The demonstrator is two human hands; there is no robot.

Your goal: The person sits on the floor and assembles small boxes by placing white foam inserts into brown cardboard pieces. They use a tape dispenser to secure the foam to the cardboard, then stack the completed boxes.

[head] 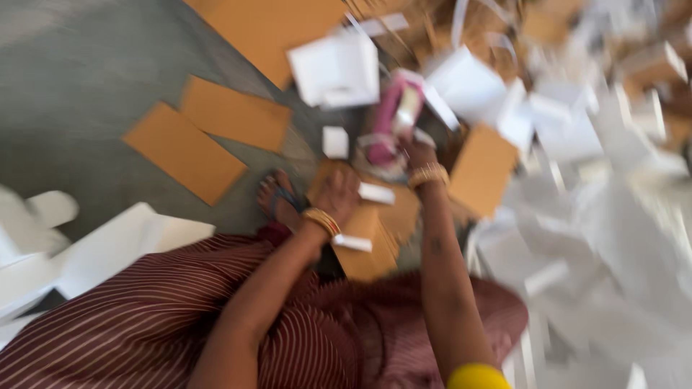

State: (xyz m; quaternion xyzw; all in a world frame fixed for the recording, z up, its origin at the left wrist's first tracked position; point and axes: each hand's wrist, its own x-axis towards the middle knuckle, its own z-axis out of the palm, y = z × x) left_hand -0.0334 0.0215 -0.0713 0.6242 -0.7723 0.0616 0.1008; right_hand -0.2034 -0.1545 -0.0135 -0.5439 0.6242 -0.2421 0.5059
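The left hand (337, 193) presses flat on a brown cardboard piece (367, 234) on the floor (79, 79), beside small white strips (376, 193). The right hand (419, 153) grips the base of a pink tape dispenser (389, 119), whose long axis points up and away from the person. Two brown rectangular sheets (209, 133) lie left on open grey floor; white cartons (577, 216) crowd the right. The picture is blurred.

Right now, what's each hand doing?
Left hand: on the brown card; grip too blurred to tell.
Right hand: at the pink tool; grip too blurred to tell.
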